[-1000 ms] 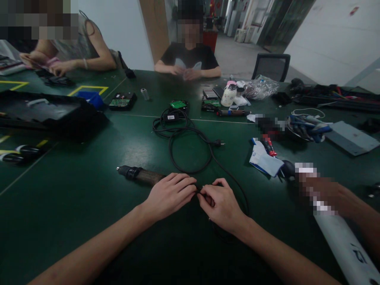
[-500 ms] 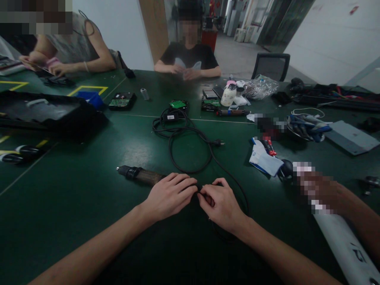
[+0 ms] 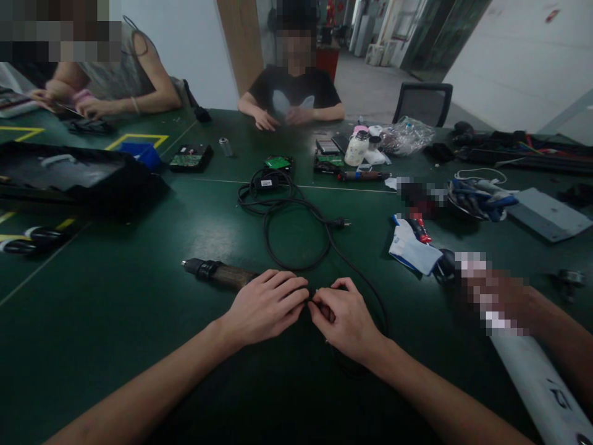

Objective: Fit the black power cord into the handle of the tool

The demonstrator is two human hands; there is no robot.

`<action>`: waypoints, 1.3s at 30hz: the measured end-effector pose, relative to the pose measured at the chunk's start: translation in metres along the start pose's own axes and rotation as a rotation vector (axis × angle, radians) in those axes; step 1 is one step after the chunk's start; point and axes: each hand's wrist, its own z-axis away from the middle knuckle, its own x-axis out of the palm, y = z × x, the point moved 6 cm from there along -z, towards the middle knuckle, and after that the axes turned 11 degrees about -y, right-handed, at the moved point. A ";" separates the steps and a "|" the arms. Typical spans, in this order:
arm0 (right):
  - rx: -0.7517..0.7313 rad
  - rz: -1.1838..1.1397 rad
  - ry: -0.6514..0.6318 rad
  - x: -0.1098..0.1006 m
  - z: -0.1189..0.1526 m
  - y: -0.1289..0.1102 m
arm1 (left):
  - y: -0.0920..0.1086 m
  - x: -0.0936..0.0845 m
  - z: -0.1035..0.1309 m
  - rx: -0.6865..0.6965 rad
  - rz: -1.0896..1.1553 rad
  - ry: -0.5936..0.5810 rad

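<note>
An electric screwdriver (image 3: 222, 274) lies on the green table (image 3: 139, 334), its tip pointing left. My left hand (image 3: 271, 306) is wrapped over the rear part of the tool and hides it. Close by on the right, my right hand (image 3: 343, 318) is pinched at the tool's back end, around what looks like the end of a black cable (image 3: 370, 284). The exact joint between cable and tool is hidden by the fingers. Beyond both hands the cable lies in loops, with a black plug (image 3: 340, 223) and a black adapter (image 3: 267, 183) carrying a white label.
A black tray (image 3: 83, 179) and a blue box (image 3: 141, 154) sit at left. Circuard-board units (image 3: 191, 158) line the far side. Gloves (image 3: 414, 247) lie at right, near another person's arm (image 3: 551, 315). Two people (image 3: 296, 93) sit across the table.
My hands hold nearly the same pose. Across the table, one person's hand has moved down and left onto the tabletop, and a small object at far right has shifted slightly.
</note>
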 end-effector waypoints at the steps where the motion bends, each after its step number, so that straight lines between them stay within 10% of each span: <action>1: -0.002 0.001 -0.001 0.000 0.000 0.000 | 0.000 0.000 0.000 0.004 0.003 -0.005; 39: 0.002 0.008 0.005 0.001 0.001 0.000 | 0.000 0.001 0.002 0.003 -0.003 -0.017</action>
